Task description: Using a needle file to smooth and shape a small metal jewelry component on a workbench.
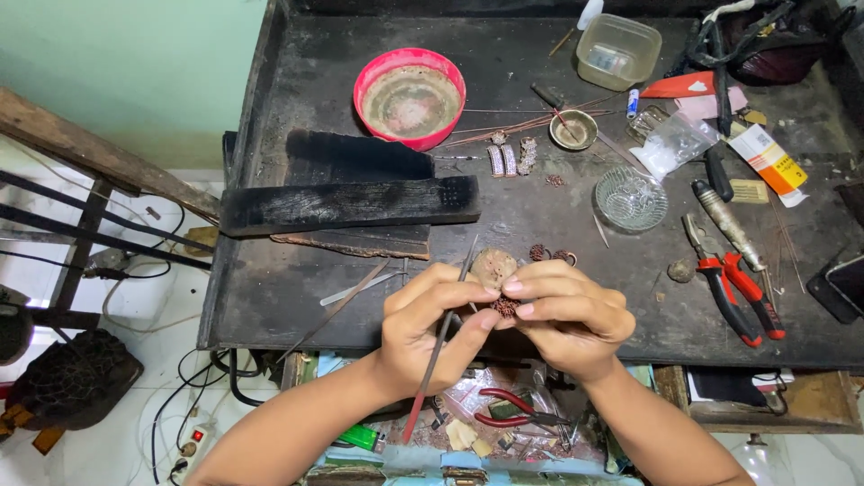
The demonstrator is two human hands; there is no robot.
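My left hand (432, 324) holds a thin metal rod tool (443, 333) with a red lower end, its tip pointing up past my fingers. My right hand (567, 315) pinches a small dark reddish filigree piece (505, 307) between thumb and forefinger, and the left thumb touches it too. Both hands meet above the near edge of the black workbench (270, 297). A tan lump (493, 265) lies on the bench just behind my fingertips. Small copper rings (549, 255) rest beside it.
On the bench sit a red bowl (410, 97), charred black boards (351, 205), a glass dish (631, 198), a small brass bowl (573, 129), a clear plastic box (618, 50) and red-handled pliers (733, 288). An open drawer (486, 423) with more red pliers lies below my hands.
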